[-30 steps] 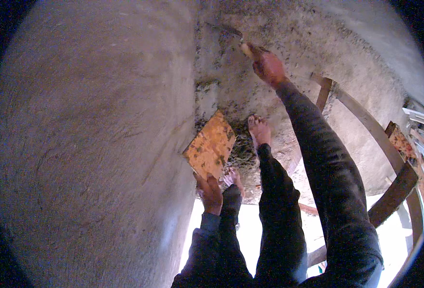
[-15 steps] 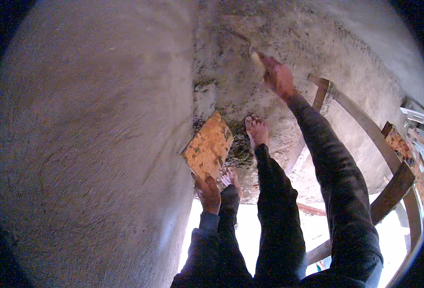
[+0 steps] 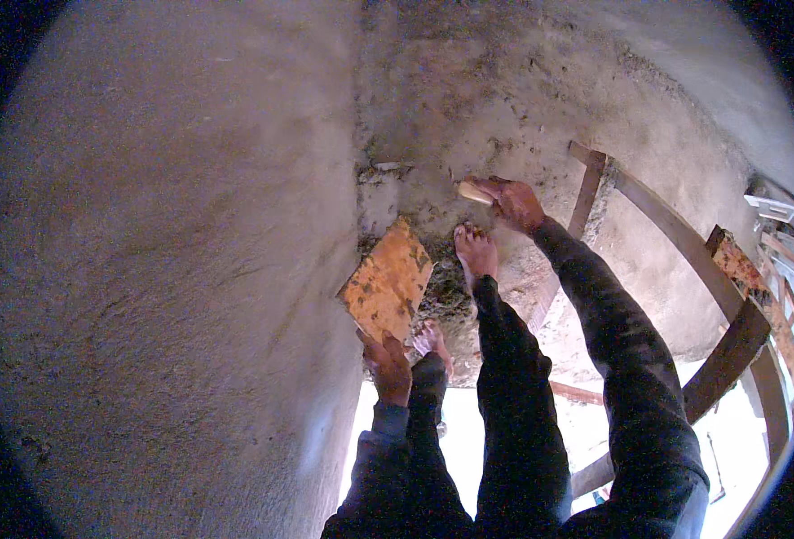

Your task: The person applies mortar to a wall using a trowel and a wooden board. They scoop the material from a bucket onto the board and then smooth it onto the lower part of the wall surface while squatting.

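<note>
My left hand (image 3: 389,368) grips the near corner of a flat orange-brown board (image 3: 388,280), spotted with dark patches. The board lies tilted beside the grey wall, near my bare feet. To the right, my right hand (image 3: 516,205) is closed round a tool with a pale wooden handle (image 3: 477,191). It is low over the mottled, crumb-strewn floor (image 3: 505,117), just beyond my right foot (image 3: 476,250). The working end of the tool does not show clearly.
A rough plastered wall (image 3: 172,269) fills the left side. On the right stands a wooden frame of beams (image 3: 675,225), with a stained board (image 3: 735,260) against it. My left foot (image 3: 431,340) is close behind the orange board. Bright light comes in below.
My right hand has drawn the tool back toward me, from far up the floor to just beyond my right foot. My left hand and the board have hardly moved.
</note>
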The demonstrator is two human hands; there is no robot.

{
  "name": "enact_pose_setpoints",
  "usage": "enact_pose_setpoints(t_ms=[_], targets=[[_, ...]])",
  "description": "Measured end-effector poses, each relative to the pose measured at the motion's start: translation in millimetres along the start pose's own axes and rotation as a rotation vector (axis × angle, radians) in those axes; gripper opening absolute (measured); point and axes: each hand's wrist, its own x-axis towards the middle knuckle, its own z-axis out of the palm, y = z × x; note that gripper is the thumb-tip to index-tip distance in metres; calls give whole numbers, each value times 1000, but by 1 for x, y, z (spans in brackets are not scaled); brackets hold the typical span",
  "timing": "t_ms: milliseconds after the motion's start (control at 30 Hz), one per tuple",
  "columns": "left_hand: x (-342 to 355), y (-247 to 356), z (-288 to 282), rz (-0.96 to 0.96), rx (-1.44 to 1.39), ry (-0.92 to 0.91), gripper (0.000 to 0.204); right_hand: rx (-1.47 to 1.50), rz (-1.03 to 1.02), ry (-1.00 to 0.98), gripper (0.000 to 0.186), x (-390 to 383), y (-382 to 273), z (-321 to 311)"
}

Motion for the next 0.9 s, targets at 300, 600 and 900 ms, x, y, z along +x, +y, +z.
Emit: enact_pose_setpoints(t_ms=[300,600,900], targets=[[2,16,7,156,69,62,47,36,399,659,61,6,54,-41],[2,4,5,124,12,2,48,87,128,317,59,-39,36,14],[2,1,2,117,149,51,51,74,278,570,57,47,24,-36]])
